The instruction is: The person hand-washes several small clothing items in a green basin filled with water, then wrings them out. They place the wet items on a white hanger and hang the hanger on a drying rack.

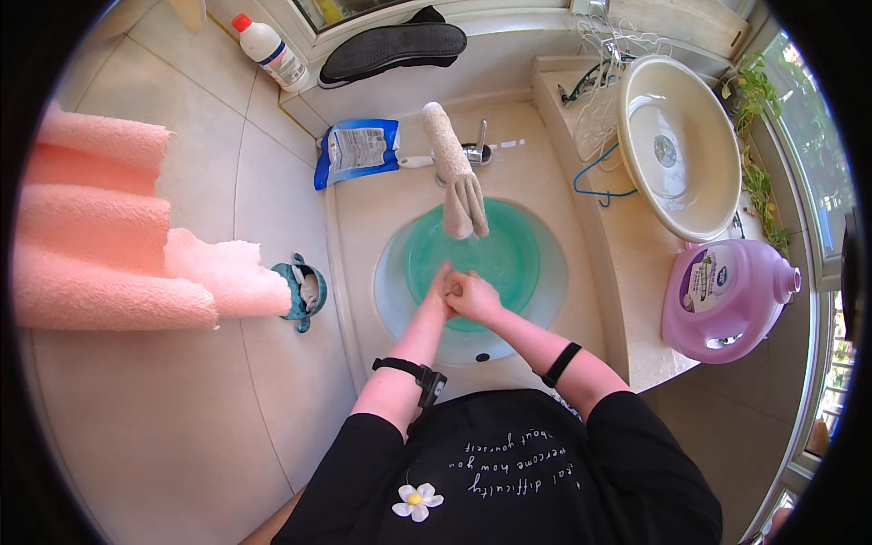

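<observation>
Both my hands meet over a green plastic basin (523,255), which sits inside the white washbasin (555,286). My left hand (443,287) reaches forward with its fingers extended. Curled fingers of my right hand (475,298) close around the near edge of my left hand. Whether anything small lies between the palms is hidden. Just beyond them, a grey speckled knit glove (453,163) hangs over the tap, fingers down towards the basin. The metal tap handle (482,136) stands upright behind the glove.
Left are pink towels (102,238) and a teal holder (313,293). Behind sit a blue-white pouch (357,150), a white brush handle (415,162), a red-capped bottle (272,58) and a black shoe (395,53). The right ledge holds a cream basin (708,129), wire hangers (599,88) and a purple jug (742,293).
</observation>
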`<act>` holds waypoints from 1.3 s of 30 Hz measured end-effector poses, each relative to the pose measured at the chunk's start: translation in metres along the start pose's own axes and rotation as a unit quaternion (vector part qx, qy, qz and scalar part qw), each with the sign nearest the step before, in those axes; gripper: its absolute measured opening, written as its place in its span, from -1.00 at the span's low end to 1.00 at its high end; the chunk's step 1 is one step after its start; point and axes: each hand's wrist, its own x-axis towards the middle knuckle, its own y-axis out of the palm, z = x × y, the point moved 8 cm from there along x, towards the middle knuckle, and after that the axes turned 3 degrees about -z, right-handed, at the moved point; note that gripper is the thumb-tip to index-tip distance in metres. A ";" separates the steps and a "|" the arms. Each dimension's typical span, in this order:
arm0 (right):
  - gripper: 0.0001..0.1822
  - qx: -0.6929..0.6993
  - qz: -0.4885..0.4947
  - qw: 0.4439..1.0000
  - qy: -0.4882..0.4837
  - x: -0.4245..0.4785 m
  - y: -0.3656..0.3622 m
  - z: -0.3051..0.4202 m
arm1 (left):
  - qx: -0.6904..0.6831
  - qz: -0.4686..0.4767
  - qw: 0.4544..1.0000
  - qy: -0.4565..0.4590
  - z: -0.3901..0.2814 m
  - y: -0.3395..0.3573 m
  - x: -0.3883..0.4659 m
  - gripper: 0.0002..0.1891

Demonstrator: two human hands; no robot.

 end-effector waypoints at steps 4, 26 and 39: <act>-0.81 -0.038 -0.022 0.997 -0.064 -0.015 -0.019 0.042 | -0.055 0.041 0.997 0.024 -0.005 0.020 -0.015 -0.48; -0.43 -0.368 0.039 0.926 -0.070 0.017 0.013 -0.087 | 0.163 -0.303 0.934 0.098 -0.010 -0.005 -0.032 -0.24; -0.32 0.191 -0.038 0.981 -0.005 0.003 -0.058 -0.042 | 0.011 -0.032 0.998 0.053 0.001 0.035 -0.037 -0.71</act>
